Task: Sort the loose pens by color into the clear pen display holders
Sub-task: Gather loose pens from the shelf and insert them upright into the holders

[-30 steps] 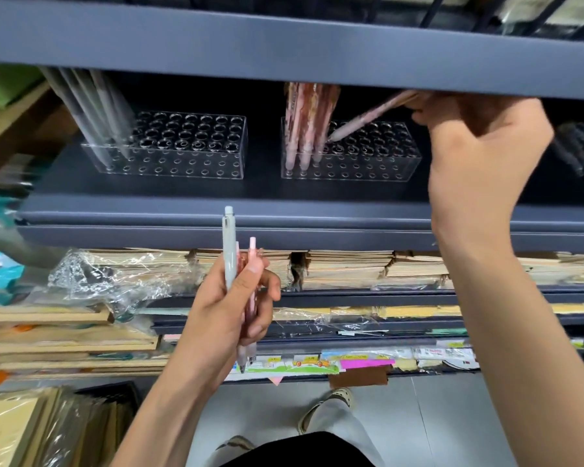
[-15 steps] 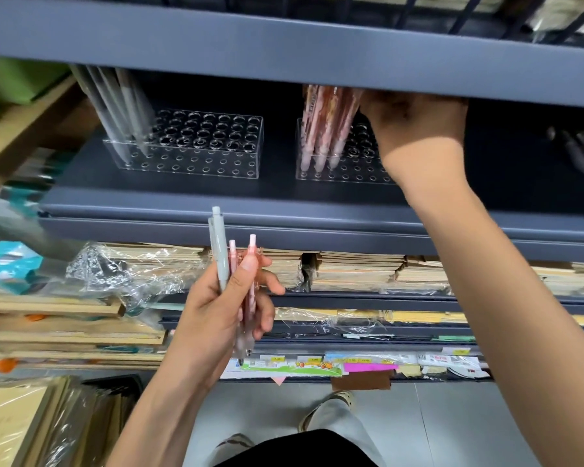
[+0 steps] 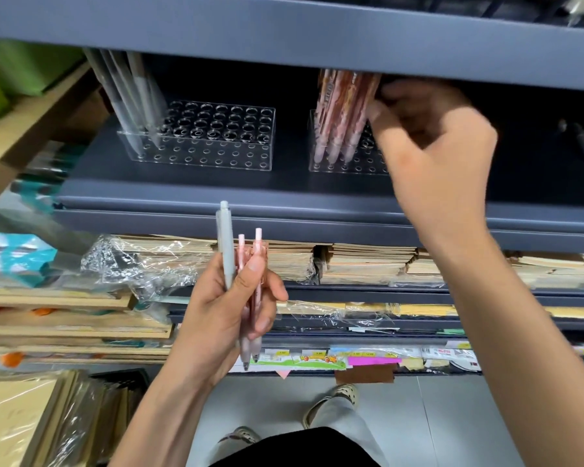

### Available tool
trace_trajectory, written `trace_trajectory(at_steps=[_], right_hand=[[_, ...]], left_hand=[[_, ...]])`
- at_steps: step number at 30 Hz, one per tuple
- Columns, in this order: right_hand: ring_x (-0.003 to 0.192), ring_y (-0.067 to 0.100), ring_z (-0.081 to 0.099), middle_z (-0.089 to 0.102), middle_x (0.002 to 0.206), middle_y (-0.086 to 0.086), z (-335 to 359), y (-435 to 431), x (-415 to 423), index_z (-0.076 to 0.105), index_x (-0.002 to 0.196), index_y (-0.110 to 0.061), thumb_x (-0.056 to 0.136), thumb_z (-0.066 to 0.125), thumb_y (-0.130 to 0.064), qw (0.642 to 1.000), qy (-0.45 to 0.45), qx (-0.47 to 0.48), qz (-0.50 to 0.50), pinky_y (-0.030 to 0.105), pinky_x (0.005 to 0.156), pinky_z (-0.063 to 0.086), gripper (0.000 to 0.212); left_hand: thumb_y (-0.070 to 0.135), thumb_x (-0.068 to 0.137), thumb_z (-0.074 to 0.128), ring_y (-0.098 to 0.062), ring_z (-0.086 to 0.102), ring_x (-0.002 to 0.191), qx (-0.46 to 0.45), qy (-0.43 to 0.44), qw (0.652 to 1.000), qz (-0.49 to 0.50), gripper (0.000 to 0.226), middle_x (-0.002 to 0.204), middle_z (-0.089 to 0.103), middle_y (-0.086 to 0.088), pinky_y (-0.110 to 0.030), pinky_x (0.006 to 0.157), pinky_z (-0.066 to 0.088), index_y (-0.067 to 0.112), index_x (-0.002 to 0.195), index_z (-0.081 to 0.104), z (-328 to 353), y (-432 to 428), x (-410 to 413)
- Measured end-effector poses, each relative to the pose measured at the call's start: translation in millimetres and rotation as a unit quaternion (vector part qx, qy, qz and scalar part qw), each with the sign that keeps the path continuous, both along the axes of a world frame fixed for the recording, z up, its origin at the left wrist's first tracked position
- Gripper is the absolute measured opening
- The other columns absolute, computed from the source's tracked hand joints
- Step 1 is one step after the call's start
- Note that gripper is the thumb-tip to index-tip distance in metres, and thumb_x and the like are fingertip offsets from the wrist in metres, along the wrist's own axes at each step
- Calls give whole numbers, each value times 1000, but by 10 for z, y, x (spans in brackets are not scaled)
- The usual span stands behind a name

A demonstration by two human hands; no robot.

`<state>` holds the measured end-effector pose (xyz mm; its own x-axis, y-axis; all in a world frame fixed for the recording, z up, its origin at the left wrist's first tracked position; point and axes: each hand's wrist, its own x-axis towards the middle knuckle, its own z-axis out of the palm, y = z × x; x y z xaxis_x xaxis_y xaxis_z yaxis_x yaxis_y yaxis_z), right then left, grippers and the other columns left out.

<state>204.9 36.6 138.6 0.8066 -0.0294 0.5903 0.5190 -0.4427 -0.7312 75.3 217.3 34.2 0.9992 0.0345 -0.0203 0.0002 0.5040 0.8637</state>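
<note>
Seating apparently just done: right hand (image 3: 432, 139), curled, grip indeterminate, beside pink plastic pens (image 3: 339, 119) in clear perforated holder (image 3: 351, 168), 1 o'clock. Remaining: left hand (image 3: 216, 318) grips grey click pen (image 3: 226, 244), two pink spares (image 3: 258, 247).

l grip (image 3: 230, 308) low, r grip (image 3: 432, 143) high

- One wide-angle camera is sitting on the person's head and is looking forward and down.
- It is facing a dark grey shelf (image 3: 216, 193) straight on, from close range; the board above (image 3: 284, 35) is crossing the top of the frame.
- Both forearms (image 3: 506, 315) are showing from the bottom edge upward; the left hand (image 3: 223, 315), gripping pens (image 3: 226, 244), is lying nearest to the lens, the right hand (image 3: 432, 139) farther in.
- At the lower edge it is looking down on the floor (image 3: 435, 416) and the person's shoes (image 3: 338, 396).
</note>
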Motion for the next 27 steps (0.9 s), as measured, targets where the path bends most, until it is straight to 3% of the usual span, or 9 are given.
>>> trace_trajectory(at_steps=[3, 6, 9, 14, 17, 21, 23, 27], right_hand=[[66, 3, 62, 71, 76, -10, -176, 25, -253, 74, 88, -23, 84, 72, -20, 979, 107, -41, 170, 20, 65, 49, 5], [72, 16, 63, 73, 84, -2, -283, 17, -382, 76, 97, -18, 80, 76, -23, 928, 224, -118, 273, 30, 66, 53, 17], [71, 16, 55, 72, 86, 3, -318, -8, -426, 75, 102, -16, 78, 76, -25, 901, 274, -116, 317, 38, 69, 50, 26], [71, 19, 57, 71, 86, 16, -372, -97, -388, 73, 92, -5, 80, 75, -15, 893, 289, -69, 339, 43, 68, 52, 16], [76, 22, 67, 73, 86, 14, -357, -211, -305, 67, 93, 0, 83, 70, -8, 904, 267, 33, 331, 30, 66, 55, 12], [71, 29, 70, 74, 80, 12, -195, -457, -73, 65, 91, -7, 89, 60, -4, 934, 184, 202, 229, 31, 62, 56, 6], [71, 29, 70, 73, 77, 8, -88, -582, 74, 64, 88, -9, 88, 58, -4, 942, 125, 268, 162, 33, 65, 55, 8], [73, 30, 68, 70, 74, 10, 66, -759, 321, 63, 89, -1, 86, 50, 8, 934, 13, 346, 84, 38, 71, 55, 15]], left_hand=[[38, 89, 64, -16, 51, 40, 20, 13, 1000, -9, 18, 80, 69, -17, -18, 35, 37, 22, 87, 57, -7, -22, -4], [33, 91, 61, -17, 52, 39, 17, 18, 999, -21, 18, 82, 70, -18, -20, 34, 38, 15, 89, 59, -19, -85, 6], [34, 87, 63, -17, 52, 38, 23, 20, 999, -33, 21, 80, 70, -17, -20, 33, 37, 13, 87, 63, -23, -151, 23], [35, 87, 61, -25, 62, 46, 25, 7, 998, -50, 23, 83, 71, -18, -26, 40, 48, 14, 88, 67, -46, -246, 93], [39, 92, 58, -30, 66, 52, 45, -2, 998, -40, 28, 88, 71, -19, -29, 43, 50, 12, 97, 62, -69, -289, 145], [54, 91, 62, -17, 45, 36, 65, -7, 998, -22, 36, 66, 59, -7, -19, 40, 37, 22, 107, 61, -114, -306, 225], [55, 93, 60, -10, 31, 36, 73, -5, 997, -23, 40, 60, 45, -1, -15, 40, 30, 19, 111, 61, -135, -318, 261], [56, 94, 56, -8, 25, 39, 84, -1, 996, -11, 42, 60, 35, 5, -13, 40, 27, 20, 116, 62, -125, -383, 305]])
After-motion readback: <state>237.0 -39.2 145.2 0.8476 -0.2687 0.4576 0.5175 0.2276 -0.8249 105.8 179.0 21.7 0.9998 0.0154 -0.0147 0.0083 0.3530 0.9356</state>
